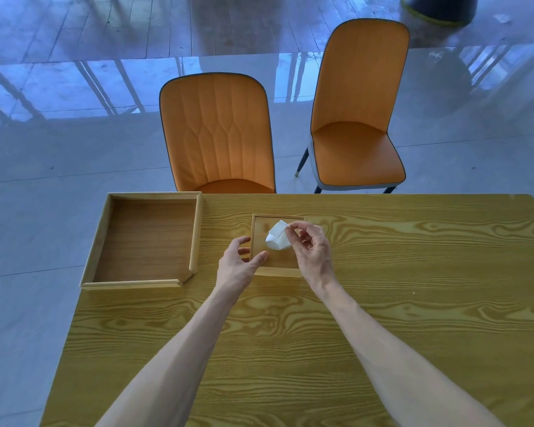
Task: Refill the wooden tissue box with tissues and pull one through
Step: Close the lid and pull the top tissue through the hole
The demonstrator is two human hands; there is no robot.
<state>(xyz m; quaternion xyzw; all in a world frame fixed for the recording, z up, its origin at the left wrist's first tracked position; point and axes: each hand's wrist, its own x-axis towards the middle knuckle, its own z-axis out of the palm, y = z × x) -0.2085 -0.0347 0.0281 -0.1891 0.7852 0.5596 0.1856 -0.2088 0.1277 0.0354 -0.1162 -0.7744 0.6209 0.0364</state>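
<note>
The square wooden tissue box (261,224) stands in the middle of the table, its lid on top. A white tissue (277,237) sticks up out of the lid's middle. My right hand (310,246) pinches the tissue's upper edge between thumb and forefinger, just above the box. My left hand (239,261) rests against the box's left side, thumb on the lid's near-left corner and fingers along the side wall. The tissues inside the box are hidden.
A large shallow wooden tray (198,232) lies at the table's far left, holding nothing. The yellow wood-grain table (413,303) stretches right and toward me. Two orange chairs (219,134) (358,118) stand beyond the far edge on a glossy floor.
</note>
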